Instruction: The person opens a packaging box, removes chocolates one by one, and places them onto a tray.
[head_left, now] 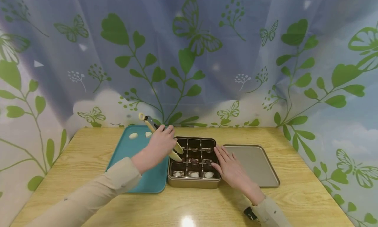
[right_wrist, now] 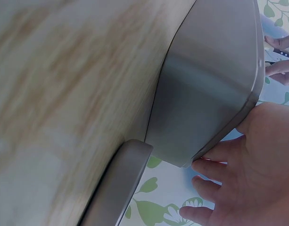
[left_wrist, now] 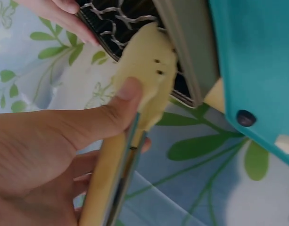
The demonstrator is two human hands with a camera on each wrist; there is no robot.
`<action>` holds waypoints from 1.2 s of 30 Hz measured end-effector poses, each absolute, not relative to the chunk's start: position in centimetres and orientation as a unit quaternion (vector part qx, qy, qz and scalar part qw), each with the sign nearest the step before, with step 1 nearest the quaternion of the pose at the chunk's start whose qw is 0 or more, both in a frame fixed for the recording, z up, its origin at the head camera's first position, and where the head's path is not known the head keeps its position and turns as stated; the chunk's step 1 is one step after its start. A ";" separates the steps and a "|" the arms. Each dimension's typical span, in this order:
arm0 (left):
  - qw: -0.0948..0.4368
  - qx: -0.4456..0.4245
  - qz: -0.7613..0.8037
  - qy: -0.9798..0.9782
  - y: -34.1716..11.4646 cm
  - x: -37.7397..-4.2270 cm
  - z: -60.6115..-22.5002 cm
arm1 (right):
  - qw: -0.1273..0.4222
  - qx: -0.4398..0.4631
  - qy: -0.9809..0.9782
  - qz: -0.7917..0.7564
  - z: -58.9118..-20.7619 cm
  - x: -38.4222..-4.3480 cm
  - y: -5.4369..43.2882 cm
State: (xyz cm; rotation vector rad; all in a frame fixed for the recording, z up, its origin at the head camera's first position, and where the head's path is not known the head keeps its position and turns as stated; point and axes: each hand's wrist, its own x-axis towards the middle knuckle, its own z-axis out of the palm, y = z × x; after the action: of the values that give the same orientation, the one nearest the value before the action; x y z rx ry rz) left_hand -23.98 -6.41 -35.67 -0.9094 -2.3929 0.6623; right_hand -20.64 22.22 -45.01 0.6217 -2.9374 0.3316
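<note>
My left hand (head_left: 160, 143) grips cream-tipped tongs (left_wrist: 146, 70), thumb along one arm. The tongs' tips slant down over the left column of a divided metal box (head_left: 194, 183); whether anything sits between them I cannot tell. Along the box's near row lie white pieces (head_left: 208, 175), and small dark pieces (head_left: 193, 161) show in the middle row. With fingers extended, my right hand (head_left: 231, 169) touches the box's right rim. Left of the box is a teal tray (head_left: 153, 186) bearing white pieces (head_left: 133, 135); a dark round piece (left_wrist: 246, 118) also shows on it in the left wrist view.
A flat metal lid (head_left: 252, 164) lies right of the box, partly behind my right hand. Everything stands on a wood-grain table (head_left: 189, 207). A curtain (head_left: 165, 56) with leaves and butterflies hangs behind the far edge.
</note>
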 end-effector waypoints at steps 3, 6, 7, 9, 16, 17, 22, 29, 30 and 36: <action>0.212 -0.318 0.275 -0.882 -5.0 -23.7 -35.3 | 0.062 0.206 -0.971 0.104 -45.0 -20.6 22.3; 0.164 -0.298 0.304 -0.890 -3.7 -23.5 -35.1 | 0.062 0.208 -0.971 0.104 -45.0 -20.6 22.3; 0.152 -0.292 0.314 -0.890 -3.4 -23.5 -35.2 | 0.060 0.207 -0.971 0.104 -45.0 -20.7 22.3; 0.130 -0.282 0.332 -0.890 -2.7 -23.5 -35.3 | 0.059 0.207 -0.971 0.105 -45.0 -20.7 22.3; 0.116 -0.273 0.350 -0.889 -1.8 -24.0 -36.1 | 0.065 0.206 -0.970 0.110 -45.0 -20.7 22.2; 0.114 -0.274 0.345 -0.891 -1.9 -24.0 -36.2 | 0.065 0.205 -0.970 0.109 -45.0 -20.7 22.2; 0.121 -0.291 0.304 -0.899 -2.9 -24.4 -36.7 | 0.063 0.206 -0.971 0.106 -45.0 -20.7 22.2; 0.184 -0.316 0.239 -0.900 -5.5 -24.1 -36.2 | 0.063 0.206 -0.970 0.109 -45.1 -20.7 22.1; 0.189 -0.316 0.229 -0.901 -5.9 -24.0 -36.1 | 0.063 0.206 -0.970 0.109 -45.1 -20.7 22.1; 0.219 -0.312 0.175 -0.908 -8.4 -23.9 -36.6 | 0.061 0.206 -0.970 0.110 -45.0 -20.7 22.2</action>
State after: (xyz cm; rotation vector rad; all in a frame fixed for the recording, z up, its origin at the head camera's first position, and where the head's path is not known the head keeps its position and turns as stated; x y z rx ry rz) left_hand -23.86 -8.35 -36.61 -0.8640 -2.5109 0.4842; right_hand -20.71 22.19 -45.04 0.6245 -2.9355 0.3326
